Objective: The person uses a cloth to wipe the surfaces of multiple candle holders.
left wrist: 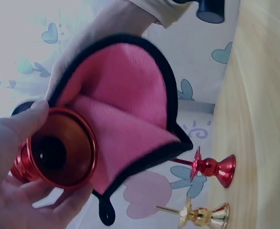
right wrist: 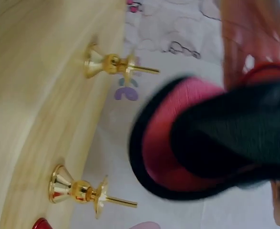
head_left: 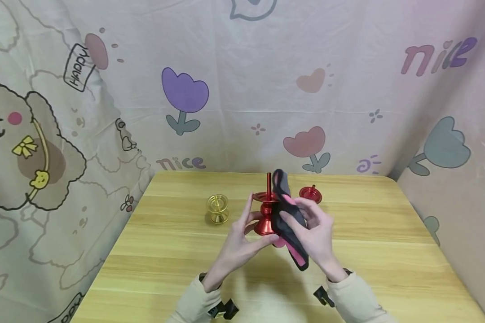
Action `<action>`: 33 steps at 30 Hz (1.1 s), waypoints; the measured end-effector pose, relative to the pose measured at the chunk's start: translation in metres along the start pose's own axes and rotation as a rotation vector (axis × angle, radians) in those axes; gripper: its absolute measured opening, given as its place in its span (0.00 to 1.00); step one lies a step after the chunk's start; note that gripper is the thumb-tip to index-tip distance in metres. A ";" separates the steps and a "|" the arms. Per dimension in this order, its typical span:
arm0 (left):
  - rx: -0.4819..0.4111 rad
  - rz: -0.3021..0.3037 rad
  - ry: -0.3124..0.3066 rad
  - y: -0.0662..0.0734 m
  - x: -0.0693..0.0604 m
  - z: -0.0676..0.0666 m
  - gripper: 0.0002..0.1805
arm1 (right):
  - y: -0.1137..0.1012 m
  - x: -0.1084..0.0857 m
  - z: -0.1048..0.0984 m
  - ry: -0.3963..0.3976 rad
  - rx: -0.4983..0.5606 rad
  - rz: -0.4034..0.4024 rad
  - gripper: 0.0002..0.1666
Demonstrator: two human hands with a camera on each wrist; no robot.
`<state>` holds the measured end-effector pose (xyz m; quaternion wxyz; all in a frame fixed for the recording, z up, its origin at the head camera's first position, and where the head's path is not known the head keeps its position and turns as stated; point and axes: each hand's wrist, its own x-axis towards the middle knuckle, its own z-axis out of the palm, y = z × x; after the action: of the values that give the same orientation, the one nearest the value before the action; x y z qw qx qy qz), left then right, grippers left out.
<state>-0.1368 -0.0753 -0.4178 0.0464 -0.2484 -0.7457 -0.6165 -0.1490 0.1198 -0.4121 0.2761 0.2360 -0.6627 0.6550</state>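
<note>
My left hand [head_left: 240, 242] grips a shiny red candle holder [head_left: 263, 226] with a spike on top, raised above the table and nearly upright. In the left wrist view its hollow base faces the camera. A cleaning cloth [head_left: 287, 222], dark grey on one side and pink on the other with black edging, is pinched in my right hand [head_left: 319, 229]. The cloth lies against the right side of the holder and covers part of it. Its folded pink face [left wrist: 130, 76] fills the middle of the left wrist view. In the right wrist view the cloth is blurred.
On the wooden table [head_left: 165, 278], a gold candle holder [head_left: 218, 211] stands at the left. A second gold candle holder [right wrist: 77, 190] is mostly hidden behind the cloth in the head view. Another red candle holder [head_left: 310, 194] stands at the back right. Printed fabric [head_left: 234, 80] hangs behind.
</note>
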 end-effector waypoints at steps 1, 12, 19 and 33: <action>0.006 0.000 0.022 0.000 0.000 0.001 0.61 | 0.001 -0.001 0.002 -0.010 -0.019 -0.054 0.23; 0.013 0.000 0.064 0.004 -0.002 -0.003 0.61 | 0.019 -0.006 -0.001 -0.163 -0.050 -0.314 0.21; -0.073 0.048 -0.052 0.008 -0.004 -0.004 0.60 | 0.025 -0.005 -0.007 -0.147 0.022 -0.189 0.27; 0.010 0.042 0.011 0.015 -0.004 -0.001 0.62 | 0.025 0.002 0.001 -0.013 -0.129 -0.675 0.12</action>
<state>-0.1272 -0.0754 -0.4059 0.0647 -0.2603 -0.7432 -0.6129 -0.1676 0.1198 -0.4288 0.4873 0.4281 -0.5891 0.4820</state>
